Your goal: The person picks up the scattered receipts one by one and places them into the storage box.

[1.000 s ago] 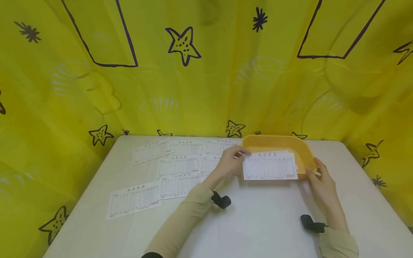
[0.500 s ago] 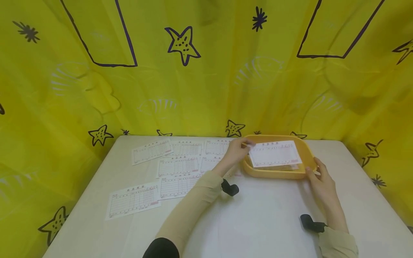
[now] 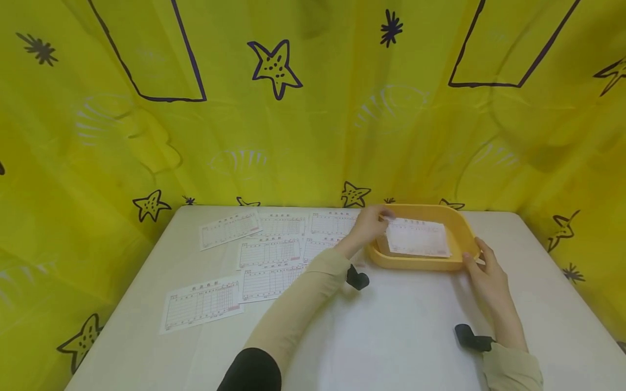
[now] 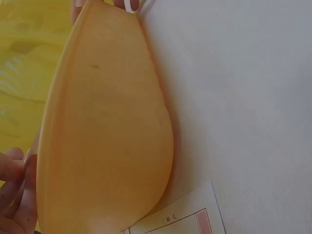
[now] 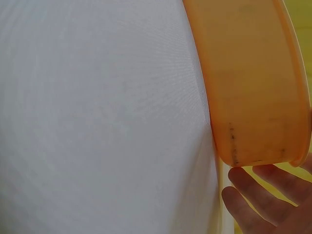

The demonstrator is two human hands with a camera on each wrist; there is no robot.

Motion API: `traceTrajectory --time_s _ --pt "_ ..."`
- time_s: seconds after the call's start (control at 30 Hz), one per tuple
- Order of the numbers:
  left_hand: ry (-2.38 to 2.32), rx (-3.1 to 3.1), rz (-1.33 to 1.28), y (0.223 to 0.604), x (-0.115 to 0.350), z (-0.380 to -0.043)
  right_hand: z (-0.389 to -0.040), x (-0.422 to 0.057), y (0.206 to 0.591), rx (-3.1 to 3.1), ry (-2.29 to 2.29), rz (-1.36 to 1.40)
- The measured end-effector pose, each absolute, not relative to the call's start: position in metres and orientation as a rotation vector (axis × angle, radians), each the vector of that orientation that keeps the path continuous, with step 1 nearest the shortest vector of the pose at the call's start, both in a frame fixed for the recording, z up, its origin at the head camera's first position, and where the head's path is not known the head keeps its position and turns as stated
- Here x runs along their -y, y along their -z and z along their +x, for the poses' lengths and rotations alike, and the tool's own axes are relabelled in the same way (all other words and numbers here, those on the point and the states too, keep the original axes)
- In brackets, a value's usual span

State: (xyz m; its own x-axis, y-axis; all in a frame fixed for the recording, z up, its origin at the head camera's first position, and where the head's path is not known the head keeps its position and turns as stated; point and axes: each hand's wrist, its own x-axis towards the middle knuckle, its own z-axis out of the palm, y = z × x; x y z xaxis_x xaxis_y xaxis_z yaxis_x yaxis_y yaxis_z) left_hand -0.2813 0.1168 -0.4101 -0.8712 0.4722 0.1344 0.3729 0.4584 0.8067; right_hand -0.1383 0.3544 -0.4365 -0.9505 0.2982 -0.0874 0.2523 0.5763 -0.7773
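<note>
In the head view my left hand (image 3: 369, 224) reaches over the left rim of a yellow plastic tray (image 3: 415, 264). Its fingertips pinch the upper left corner of a printed paper form (image 3: 417, 239), a white slip with a ruled table, which lies low inside the tray and looks slightly blurred. The left wrist view has the fingers (image 4: 17, 190) behind the tray's wall (image 4: 107, 122). At the tray's right end my right hand (image 3: 489, 277) grips the rim, thumb on top. Its fingers (image 5: 263, 195) spread along the outer wall in the right wrist view.
Several similar forms (image 3: 269, 252) lie spread on the white table (image 3: 391, 331) to the left, some overlapping. One form (image 3: 201, 305) lies nearer the front. A yellow patterned curtain (image 3: 313, 125) hangs behind the table's far edge.
My left hand has moved right and away from me, bringing the form from over the tray's front rim down into the tray. The right hand has stayed at the tray's right end.
</note>
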Motion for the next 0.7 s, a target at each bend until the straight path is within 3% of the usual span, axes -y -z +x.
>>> traceTrajectory --time_s 0.2,0.7 --pt "-1.247 -2.671 0.846 0.410 -0.125 -0.278 -0.138 -0.354 0.437 2.738 -1.331 -0.468" --pt "-1.093 -2.830 0.799 0.403 -0.119 -0.258 -0.140 -0.355 0.438 2.741 -1.340 -0.483"
